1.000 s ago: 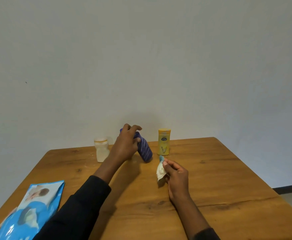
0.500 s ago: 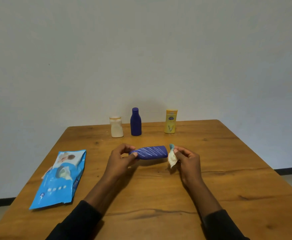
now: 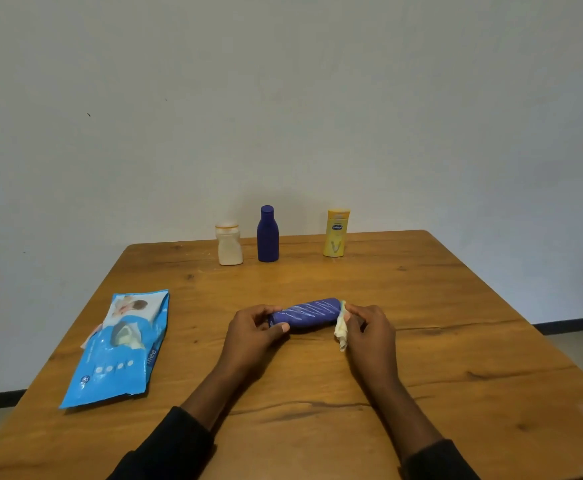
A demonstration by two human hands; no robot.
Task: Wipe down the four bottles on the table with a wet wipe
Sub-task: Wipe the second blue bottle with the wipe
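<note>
A: Quick pass. What's the left hand [image 3: 252, 330] doing?

B: It grips one end of the striped purple bottle [image 3: 305, 312] between thumb and curled fingers. The bottle is turned sideways, just above the table [image 3: 456, 341], near the front middle. I can't tell if it touches the wood.

A: Right hand [image 3: 369, 329]?

B: Pinched around a crumpled wet wipe [image 3: 341, 330], pressed against the bottle's other end. The rest of the wipe hangs down below the fingers.

A: Why sideways?

B: My guess is that one hand steadies it so the other can run the wipe along the whole body. Laid flat between both hands, it exposes the long side.

A: Other bottles?

B: Three stand upright in a row behind the striped bottle, at the table's far edge by the wall. The white bottle [image 3: 229, 244] and dark blue bottle [image 3: 267, 234] are close together, and the yellow bottle [image 3: 335, 233] is apart to their right. The gap is probably the striped one's spot.

A: Wipe pack?

B: The blue pack [image 3: 118, 348] lies flat, well left of the striped bottle, out of the working space but reachable.

A: Progress?

B: I'd judge the wiping of this bottle is just starting at its end. Can't tell if the others are done.
</note>
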